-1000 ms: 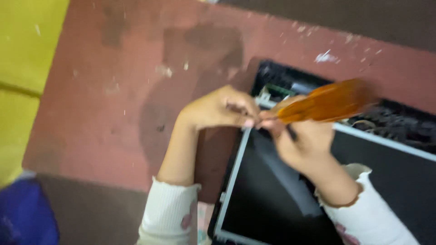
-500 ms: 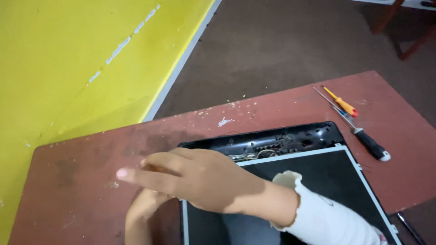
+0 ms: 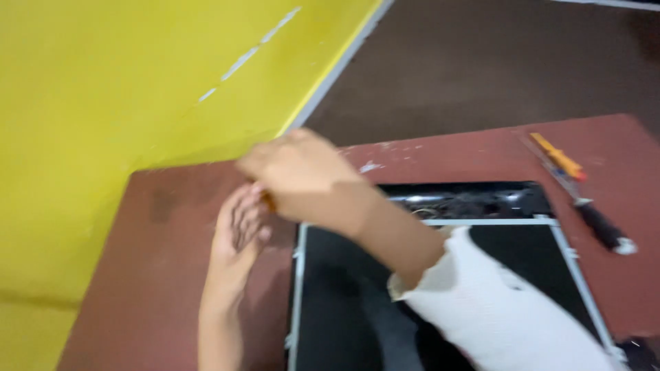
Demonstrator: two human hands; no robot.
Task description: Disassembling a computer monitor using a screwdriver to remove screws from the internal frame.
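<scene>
Orange-handled screwdriver and black-handled screwdriver on red-brown table; yellow wall behind.

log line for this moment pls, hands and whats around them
left hand flat on red table, open | right hand crossing above it, grip unclear | dark panel beside | two screwdrivers far right, untouched

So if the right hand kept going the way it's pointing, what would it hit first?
Probably the yellow wall: the right hand points up-left across the table, passing over the left hand. Blur hides depth.
</scene>
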